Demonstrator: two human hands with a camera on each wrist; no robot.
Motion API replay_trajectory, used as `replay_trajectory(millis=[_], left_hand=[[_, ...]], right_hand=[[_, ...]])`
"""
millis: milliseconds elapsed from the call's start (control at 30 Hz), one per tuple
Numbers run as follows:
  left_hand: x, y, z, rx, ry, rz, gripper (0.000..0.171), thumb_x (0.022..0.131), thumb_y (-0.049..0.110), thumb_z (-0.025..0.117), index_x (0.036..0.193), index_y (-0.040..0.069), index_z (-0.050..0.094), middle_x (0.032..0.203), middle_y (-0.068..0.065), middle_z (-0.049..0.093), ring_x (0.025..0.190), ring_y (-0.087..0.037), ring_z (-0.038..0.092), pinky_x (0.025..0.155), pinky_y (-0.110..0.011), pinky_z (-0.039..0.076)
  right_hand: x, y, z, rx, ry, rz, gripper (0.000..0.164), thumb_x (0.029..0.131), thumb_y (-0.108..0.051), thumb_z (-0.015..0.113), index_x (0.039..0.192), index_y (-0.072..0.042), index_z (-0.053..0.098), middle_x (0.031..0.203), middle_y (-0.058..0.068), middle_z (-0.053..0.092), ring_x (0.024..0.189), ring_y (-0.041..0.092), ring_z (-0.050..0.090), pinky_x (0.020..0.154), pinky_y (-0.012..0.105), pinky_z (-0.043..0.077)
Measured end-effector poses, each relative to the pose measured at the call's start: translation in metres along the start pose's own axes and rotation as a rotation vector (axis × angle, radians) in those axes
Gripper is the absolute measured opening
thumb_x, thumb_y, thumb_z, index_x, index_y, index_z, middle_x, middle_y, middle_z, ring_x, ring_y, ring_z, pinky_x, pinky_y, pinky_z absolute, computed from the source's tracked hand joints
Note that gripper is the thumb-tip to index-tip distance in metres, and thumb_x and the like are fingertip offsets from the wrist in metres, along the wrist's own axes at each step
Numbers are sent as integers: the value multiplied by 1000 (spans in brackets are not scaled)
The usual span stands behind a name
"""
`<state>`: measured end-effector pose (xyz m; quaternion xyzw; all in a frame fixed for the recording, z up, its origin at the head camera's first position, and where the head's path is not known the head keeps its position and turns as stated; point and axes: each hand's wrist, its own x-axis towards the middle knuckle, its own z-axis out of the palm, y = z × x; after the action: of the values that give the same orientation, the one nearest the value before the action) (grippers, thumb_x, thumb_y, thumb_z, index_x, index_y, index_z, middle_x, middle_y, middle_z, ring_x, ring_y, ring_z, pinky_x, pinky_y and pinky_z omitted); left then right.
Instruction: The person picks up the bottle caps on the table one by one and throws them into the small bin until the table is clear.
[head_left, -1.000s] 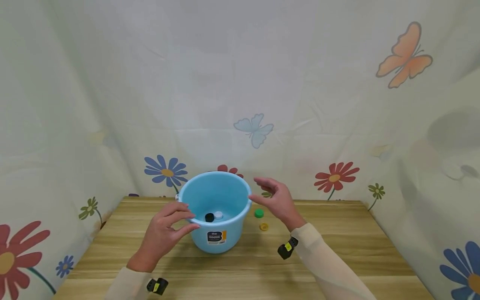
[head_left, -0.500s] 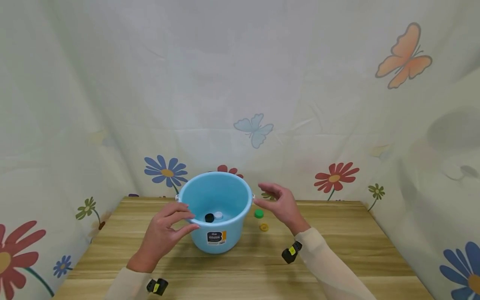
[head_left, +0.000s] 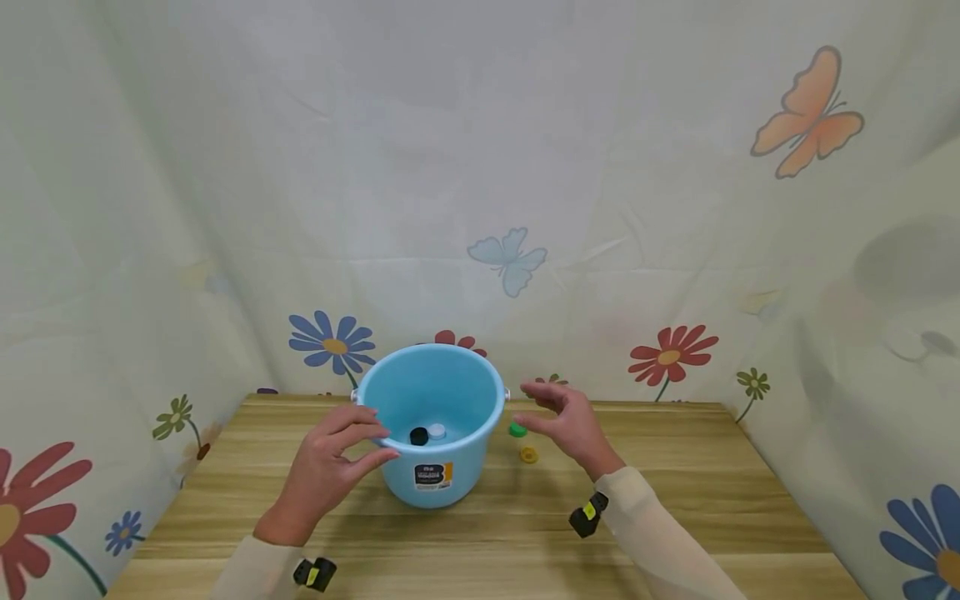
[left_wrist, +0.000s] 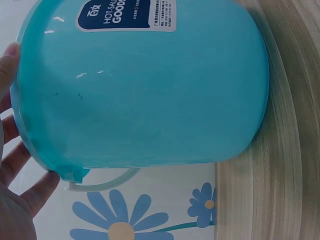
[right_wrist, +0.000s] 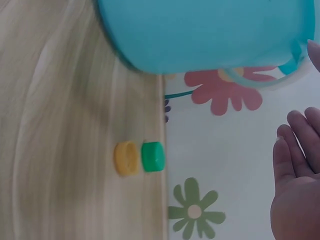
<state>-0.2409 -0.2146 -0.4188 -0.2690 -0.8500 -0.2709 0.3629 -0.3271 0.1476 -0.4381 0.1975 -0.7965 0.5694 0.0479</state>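
A light blue bucket (head_left: 471, 458) stands upright on the table, its label facing me. My left hand (head_left: 330, 462) holds its near left rim, the thumb outside and the fingers over the edge. In the left wrist view the fingers of that hand (left_wrist: 20, 200) spread along the rim down to the handle joint. At the bucket's bottom lie a black cap (head_left: 418, 436) and a white cap (head_left: 437, 432). To the right of the bucket my right hand (head_left: 573, 429) hovers with nothing in it, fingers extended. Near it on the table are a green cap (right_wrist: 153, 156) and a yellow cap (right_wrist: 126, 158).
The wooden table (head_left: 675, 500) ends at the back against a pale curtain (head_left: 405, 167) printed with flowers and butterflies. The bucket's pale handle (left_wrist: 107, 185) hangs down behind it.
My right hand has moved away from the bucket's right rim, rightward and lower, and now partly overlaps the green cap. The left hand and bucket stay where they were.
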Motion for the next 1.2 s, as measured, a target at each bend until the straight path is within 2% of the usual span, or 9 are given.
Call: replay_trajectory(millis=[200,367,433,667,733,800,967,1033,1200], left_hand=[[0,0,0,-2,-3,3,33,64,32,85,93,23,73,105,9,63,103,-11,57,88,-42,54],[1,0,-1,-8,-6,2,32,65,32,85,94,23,73,104,6,63,103,-11,57,88,-43,54],[1,1,-1,-12,-8,0,32,65,32,85,93,24,73,104,5,64,103,-11,58,88,-44,54],[1,0,-1,-16,-13,-4,32,65,32,84,93,23,73,103,5,64,103,-11,57,89,-43,54],[1,0,-1,-16,-10,-2,32,65,32,84,94,24,73,103,5,64,103,-11,57,89,-43,54],[0,-1,-1,-15,-8,0,32,65,32,85,94,25,73,104,6,64,103,-11,57,89,-43,54],[1,0,-1,-12,-8,-3,32,65,33,84,94,24,73,104,7,63,104,-11,57,88,-43,54],[1,0,-1,-12,-10,-6,32,65,33,84,94,24,73,104,7,64,104,-11,57,88,-43,54],[1,0,-1,-16,-16,-14,32,65,33,84,94,21,74,105,9,63,104,-11,57,89,-43,54]], right_hand=[[-3,14,0,-24,-17,17,47,73,-38,80,116,-28,63,122,-9,61,120,24,55,103,44,45],[-5,23,1,-43,-13,38,46,72,-41,80,115,-32,63,121,-9,62,116,16,57,101,43,47],[-6,28,1,-42,-17,45,47,73,-41,80,115,-31,63,121,-9,62,116,17,57,100,43,48],[-7,43,2,-14,-46,62,57,73,-39,80,122,-15,62,125,4,62,118,26,56,103,50,43],[-7,45,3,-21,-49,79,60,71,-44,80,121,-15,62,124,5,63,116,25,57,102,49,44],[-7,47,3,-31,-47,103,60,69,-48,80,117,-18,64,120,0,65,115,25,58,102,46,46],[-8,55,7,-38,-37,114,41,71,-40,81,106,-23,68,110,-6,68,112,30,59,99,43,48],[-9,57,9,-33,-36,112,37,72,-37,81,104,-24,68,111,-1,69,111,30,59,99,44,48],[-11,64,11,-40,-37,112,38,72,-36,81,104,-19,69,113,10,68,107,27,61,98,46,48]])
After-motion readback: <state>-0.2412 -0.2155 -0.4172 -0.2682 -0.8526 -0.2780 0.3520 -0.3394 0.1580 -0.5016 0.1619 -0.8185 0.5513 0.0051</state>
